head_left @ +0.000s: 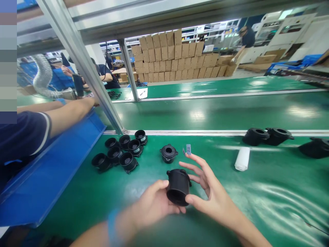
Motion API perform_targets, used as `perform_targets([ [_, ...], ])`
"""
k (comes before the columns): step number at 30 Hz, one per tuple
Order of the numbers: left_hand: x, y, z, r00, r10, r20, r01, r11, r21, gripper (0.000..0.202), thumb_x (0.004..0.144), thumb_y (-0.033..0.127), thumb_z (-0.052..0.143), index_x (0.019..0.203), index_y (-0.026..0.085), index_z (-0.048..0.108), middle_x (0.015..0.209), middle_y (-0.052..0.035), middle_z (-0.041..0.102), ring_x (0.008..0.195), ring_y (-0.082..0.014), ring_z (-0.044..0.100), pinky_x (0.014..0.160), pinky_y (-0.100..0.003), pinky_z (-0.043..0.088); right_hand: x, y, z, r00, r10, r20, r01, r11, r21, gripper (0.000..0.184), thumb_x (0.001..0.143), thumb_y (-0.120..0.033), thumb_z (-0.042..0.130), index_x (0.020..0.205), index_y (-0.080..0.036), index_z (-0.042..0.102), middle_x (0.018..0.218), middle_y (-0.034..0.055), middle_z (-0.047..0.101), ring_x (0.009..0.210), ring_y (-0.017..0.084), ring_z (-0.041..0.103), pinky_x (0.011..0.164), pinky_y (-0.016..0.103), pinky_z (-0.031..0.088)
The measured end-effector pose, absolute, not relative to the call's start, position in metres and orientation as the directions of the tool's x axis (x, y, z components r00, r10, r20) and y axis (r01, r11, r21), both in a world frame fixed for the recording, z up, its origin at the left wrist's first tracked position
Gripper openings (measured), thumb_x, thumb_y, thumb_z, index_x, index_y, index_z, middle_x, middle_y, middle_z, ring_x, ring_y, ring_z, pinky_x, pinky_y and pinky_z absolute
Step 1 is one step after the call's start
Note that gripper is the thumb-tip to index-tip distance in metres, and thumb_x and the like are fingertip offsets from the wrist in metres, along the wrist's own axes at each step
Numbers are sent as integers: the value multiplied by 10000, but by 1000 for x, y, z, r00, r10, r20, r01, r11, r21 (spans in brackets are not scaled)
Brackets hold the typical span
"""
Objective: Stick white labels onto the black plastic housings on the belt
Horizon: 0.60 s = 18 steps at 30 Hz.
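Note:
My left hand [155,202] is closed around a black cylindrical plastic housing [178,187]. The housing tilts so its open end faces me, and small lugs stick out at its far rim. Beside it, my right hand [205,183] has its fingers spread, with the thumb tip at the housing's lower right edge. A small grey printed label [188,149] appears at the tip of my right index finger, seemingly stuck there. Just beyond the held part, another black housing [169,153] stands flange up on the green mat, showing a round hole in its top.
Several black housings [127,161] stand open end up at left, some with labels. A white roll [242,159] and more black parts [279,135] lie at right. A blue bin [64,154], a metal post [84,65] and a co-worker's arm [69,115] border the left.

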<state>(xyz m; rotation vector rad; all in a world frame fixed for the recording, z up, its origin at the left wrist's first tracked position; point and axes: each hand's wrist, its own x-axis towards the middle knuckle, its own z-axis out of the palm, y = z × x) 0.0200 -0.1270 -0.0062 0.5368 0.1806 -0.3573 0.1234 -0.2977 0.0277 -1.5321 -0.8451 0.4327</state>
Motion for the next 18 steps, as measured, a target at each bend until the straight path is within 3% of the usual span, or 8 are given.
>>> perform_targets([
  [5,21,-123,0,928,-251,-274,367,741,563,535,827,434,605,1170,24,626,954,-163,704,803,-244,706,707,-274,497,124,-297,27,656,718,235,285,52,-957,787,843,-257,718,1482,-397,280,1525,75,325,1339,273,479,1052,431,510],
  [10,22,-117,13,907,62,-417,316,553,771,544,821,393,732,1220,98,509,1026,-130,660,857,-206,667,786,-344,544,126,-294,19,639,707,303,428,0,-904,876,805,-219,731,1509,-402,243,1538,62,245,1328,284,484,1068,442,507],
  [18,23,-116,11,903,27,-428,325,608,724,618,754,418,802,1183,97,495,1103,-152,620,935,-228,657,859,-384,549,126,-288,5,613,717,331,438,41,-898,907,822,-188,701,1535,-367,169,1552,97,225,1323,295,489,1097,488,473],
])
